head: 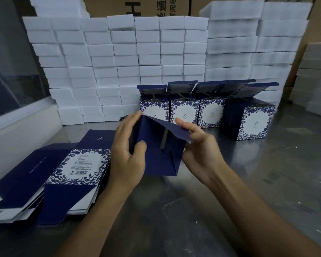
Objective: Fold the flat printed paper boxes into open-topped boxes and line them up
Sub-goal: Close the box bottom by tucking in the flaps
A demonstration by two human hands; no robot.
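A half-folded navy paper box point(156, 156) is gripped by the left hand point(127, 149) and the right hand point(198, 145) above the counter point(230, 182).

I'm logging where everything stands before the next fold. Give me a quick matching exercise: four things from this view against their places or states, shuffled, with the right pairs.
Things:
1. half-folded box
2. flat box stack
3. folded boxes
4. white foam blocks

Places or states:
A. stacked like a wall at the back
B. lying flat on the table at the left
C. held between the left hand and the right hand
D. standing upright in a row, top flaps open

Pairs: 1-C, 2-B, 3-D, 4-A
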